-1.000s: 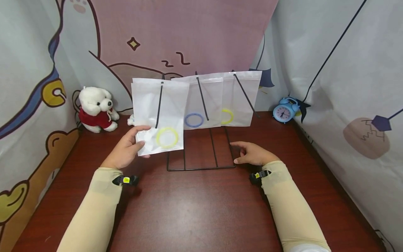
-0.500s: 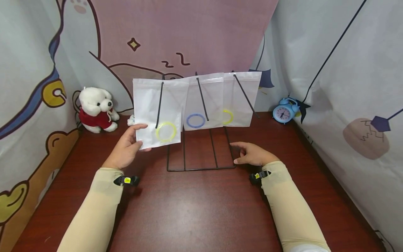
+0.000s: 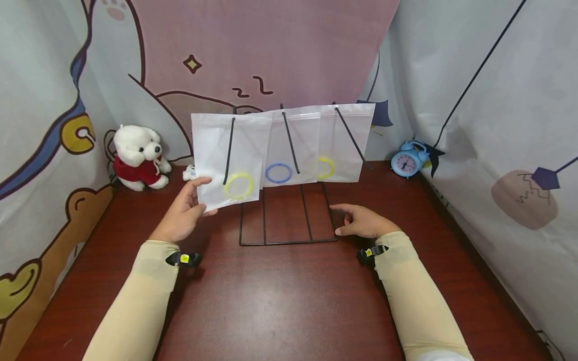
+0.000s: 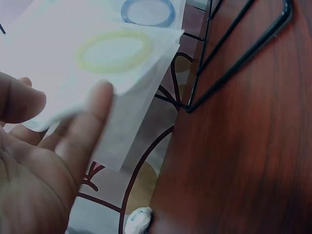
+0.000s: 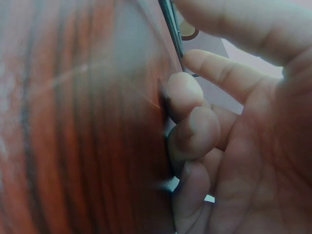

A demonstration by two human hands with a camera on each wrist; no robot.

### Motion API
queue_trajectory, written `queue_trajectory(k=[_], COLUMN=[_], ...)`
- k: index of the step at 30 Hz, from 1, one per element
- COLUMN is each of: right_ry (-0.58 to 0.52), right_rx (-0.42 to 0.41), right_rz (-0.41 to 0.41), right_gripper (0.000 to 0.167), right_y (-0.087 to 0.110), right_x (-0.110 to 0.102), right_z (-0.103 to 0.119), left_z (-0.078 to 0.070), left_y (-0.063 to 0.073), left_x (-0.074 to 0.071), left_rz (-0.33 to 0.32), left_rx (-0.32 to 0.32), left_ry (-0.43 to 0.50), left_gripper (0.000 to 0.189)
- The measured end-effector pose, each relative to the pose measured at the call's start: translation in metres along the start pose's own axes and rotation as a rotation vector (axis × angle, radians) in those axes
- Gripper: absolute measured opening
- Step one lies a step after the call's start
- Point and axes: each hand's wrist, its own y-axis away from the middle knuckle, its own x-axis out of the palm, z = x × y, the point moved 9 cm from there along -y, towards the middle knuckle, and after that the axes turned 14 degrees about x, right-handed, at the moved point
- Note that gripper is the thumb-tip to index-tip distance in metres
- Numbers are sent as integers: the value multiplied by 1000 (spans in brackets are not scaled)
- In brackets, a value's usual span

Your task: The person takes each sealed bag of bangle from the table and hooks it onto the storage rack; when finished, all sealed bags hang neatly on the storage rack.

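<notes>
A black wire display rack stands on the table with white zip bags on its three prongs. Rings show through the plastic: yellow in the left bag, blue in the middle bag and yellow in the right bag. My left hand holds the left bag by its lower left corner. In the left wrist view the front bag is lifted away from another white bag behind it. My right hand grips the right front of the rack's base, other fingers curled underneath in the right wrist view.
A white plush bear in a red shirt sits at the back left, with a small white object beside it. A blue alarm clock stands at the back right. Printed cloth walls surround the table on three sides.
The left bag's lower end has swung back and up toward the rack, and its top now sits slightly further right. My left hand moved slightly with it. The right hand stayed put.
</notes>
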Motion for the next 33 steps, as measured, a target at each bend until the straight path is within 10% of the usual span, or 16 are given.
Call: queue_trajectory(k=[18, 33], right_ry=[-6, -14], right_rx=[-20, -36], right_rz=[3, -21], right_gripper=[79, 74], right_y=[-2, -7], right_x=[4, 5], right_z=[0, -12], left_z=[14, 20], left_y=[9, 26], left_x=[-20, -43], left_rz=[42, 2], left_rx=[-34, -42], left_ry=[-246, -272], left_gripper=[63, 51])
